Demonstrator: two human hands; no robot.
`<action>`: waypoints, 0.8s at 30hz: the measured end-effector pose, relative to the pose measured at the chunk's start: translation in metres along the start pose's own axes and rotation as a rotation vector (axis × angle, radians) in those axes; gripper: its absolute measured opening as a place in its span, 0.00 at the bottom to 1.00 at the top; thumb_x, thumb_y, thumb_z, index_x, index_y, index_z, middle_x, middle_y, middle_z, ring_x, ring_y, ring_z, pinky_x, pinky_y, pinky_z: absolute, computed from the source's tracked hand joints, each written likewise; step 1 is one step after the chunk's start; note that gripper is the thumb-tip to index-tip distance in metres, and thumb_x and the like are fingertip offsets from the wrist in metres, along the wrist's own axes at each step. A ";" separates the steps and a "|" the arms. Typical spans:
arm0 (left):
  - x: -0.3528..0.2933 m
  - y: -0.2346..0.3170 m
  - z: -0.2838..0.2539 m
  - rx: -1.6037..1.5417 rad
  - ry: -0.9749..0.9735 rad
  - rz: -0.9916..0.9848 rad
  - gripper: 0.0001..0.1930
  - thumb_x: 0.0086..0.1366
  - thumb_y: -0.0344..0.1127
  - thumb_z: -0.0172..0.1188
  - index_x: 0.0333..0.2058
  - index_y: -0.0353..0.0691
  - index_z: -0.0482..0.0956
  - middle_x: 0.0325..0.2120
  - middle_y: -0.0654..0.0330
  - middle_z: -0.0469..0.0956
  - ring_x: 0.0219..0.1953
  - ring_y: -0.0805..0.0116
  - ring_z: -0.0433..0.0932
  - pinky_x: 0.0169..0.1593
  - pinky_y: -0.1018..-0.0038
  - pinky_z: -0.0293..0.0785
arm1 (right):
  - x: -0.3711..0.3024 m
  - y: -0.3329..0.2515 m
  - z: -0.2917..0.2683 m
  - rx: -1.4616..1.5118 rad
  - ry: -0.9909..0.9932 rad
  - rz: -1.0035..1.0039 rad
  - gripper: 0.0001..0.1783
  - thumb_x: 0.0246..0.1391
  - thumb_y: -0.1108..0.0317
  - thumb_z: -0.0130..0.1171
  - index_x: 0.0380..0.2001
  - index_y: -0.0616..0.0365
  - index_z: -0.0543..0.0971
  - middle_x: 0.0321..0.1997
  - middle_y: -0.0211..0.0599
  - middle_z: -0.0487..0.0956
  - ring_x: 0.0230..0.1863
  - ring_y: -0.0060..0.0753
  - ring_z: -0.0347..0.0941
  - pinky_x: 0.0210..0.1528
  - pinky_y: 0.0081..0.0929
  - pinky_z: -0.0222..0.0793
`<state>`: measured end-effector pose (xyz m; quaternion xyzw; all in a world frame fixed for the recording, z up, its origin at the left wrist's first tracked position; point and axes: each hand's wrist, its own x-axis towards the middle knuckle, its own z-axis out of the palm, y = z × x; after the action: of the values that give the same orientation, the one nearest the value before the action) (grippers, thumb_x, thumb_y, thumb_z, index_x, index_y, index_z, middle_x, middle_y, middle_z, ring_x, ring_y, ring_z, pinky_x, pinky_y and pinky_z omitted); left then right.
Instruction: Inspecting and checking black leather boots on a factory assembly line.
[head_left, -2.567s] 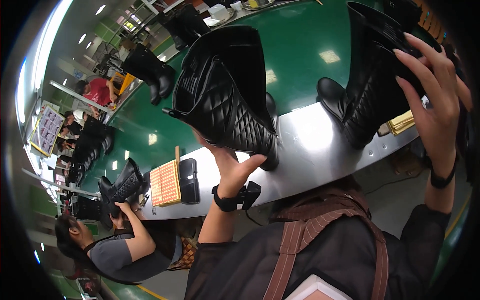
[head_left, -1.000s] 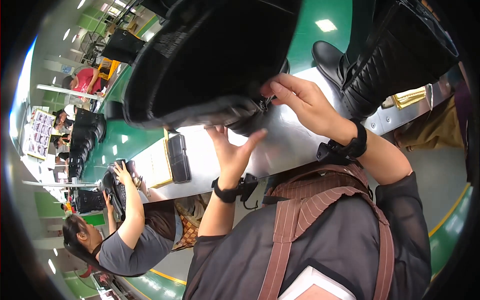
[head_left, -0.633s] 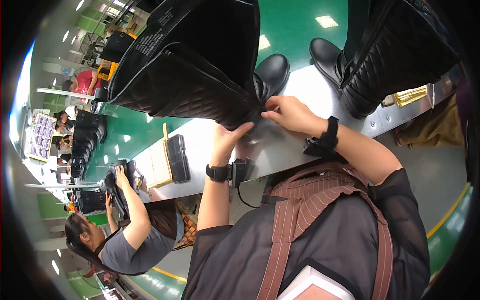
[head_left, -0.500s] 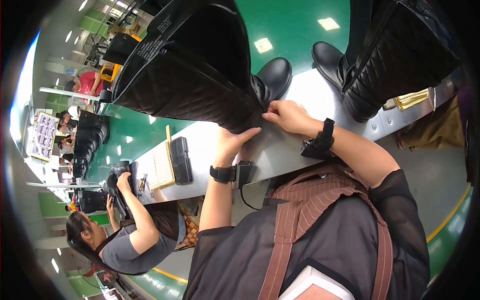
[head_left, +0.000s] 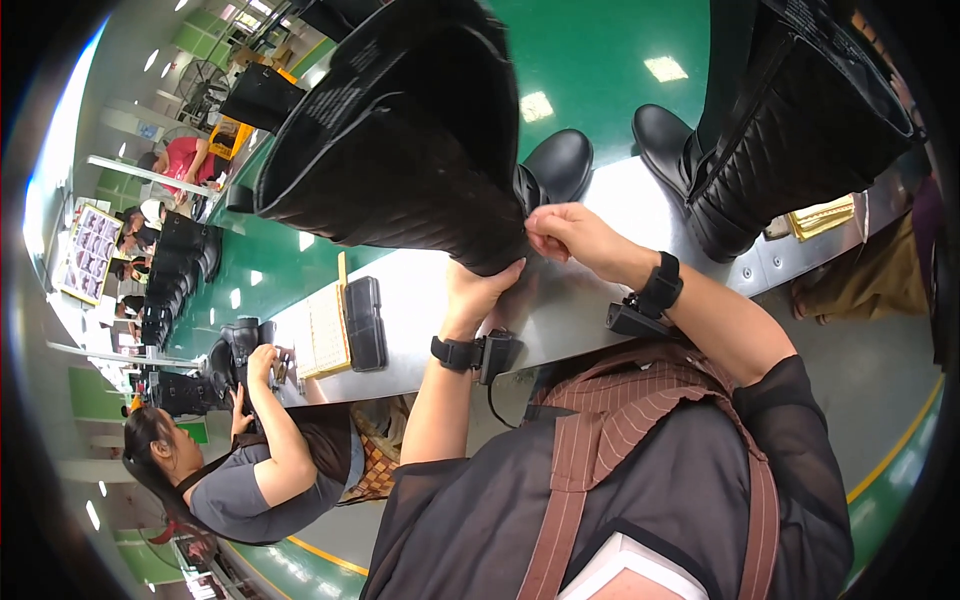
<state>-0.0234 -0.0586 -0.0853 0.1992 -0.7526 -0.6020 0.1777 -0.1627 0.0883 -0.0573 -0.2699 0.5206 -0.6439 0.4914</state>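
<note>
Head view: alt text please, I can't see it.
The left hand holds a tall black leather-look boot near its heel while the right hand pinches at the ankle. Another tall black boot stands at right on a silver-edged green worktop.

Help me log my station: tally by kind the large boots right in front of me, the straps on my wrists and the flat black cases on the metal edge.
Held boot plus standing boot: 2 boots
Left strap plus right strap: 2 straps
Flat black case: 1
Total: 5

Tall black boot (head_left: 430,190) — ridged shaft leaning left, top gaping, rounded toe pointing away — at metal worktop (head_left: 415,300).
</note>
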 end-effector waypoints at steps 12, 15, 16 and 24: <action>-0.005 -0.003 0.005 0.046 0.058 0.129 0.27 0.44 0.30 0.74 0.45 0.32 0.76 0.39 0.57 0.80 0.41 0.68 0.78 0.49 0.72 0.73 | -0.066 -0.163 0.043 -0.082 -0.183 -0.579 0.18 0.63 0.63 0.47 0.22 0.60 0.74 0.21 0.27 0.74 0.18 0.13 0.65 0.22 0.12 0.60; -0.009 -0.003 0.016 -0.050 0.114 0.164 0.27 0.45 0.28 0.73 0.46 0.35 0.76 0.40 0.58 0.80 0.41 0.70 0.78 0.48 0.72 0.73 | -0.081 -0.159 0.050 -0.210 -0.177 -0.539 0.16 0.63 0.64 0.49 0.23 0.61 0.75 0.22 0.27 0.74 0.22 0.13 0.67 0.24 0.16 0.62; -0.010 -0.001 0.021 -0.133 0.117 0.144 0.26 0.46 0.27 0.72 0.46 0.34 0.76 0.40 0.58 0.80 0.41 0.70 0.77 0.48 0.72 0.73 | -0.088 -0.156 0.049 -0.440 -0.059 -0.623 0.14 0.62 0.63 0.52 0.26 0.60 0.76 0.25 0.31 0.75 0.25 0.21 0.71 0.27 0.23 0.65; -0.058 0.003 -0.009 -0.057 0.323 0.043 0.19 0.49 0.24 0.70 0.42 0.30 0.77 0.38 0.59 0.81 0.39 0.73 0.78 0.47 0.76 0.73 | -0.215 -0.180 0.015 -1.462 0.932 -1.090 0.29 0.30 0.73 0.63 0.45 0.59 0.77 0.47 0.39 0.79 0.37 0.27 0.71 0.30 0.17 0.60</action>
<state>0.0305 -0.0361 -0.0822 0.2721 -0.7010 -0.5793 0.3145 -0.1330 0.2742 0.1511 -0.4265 0.7315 -0.3458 -0.4042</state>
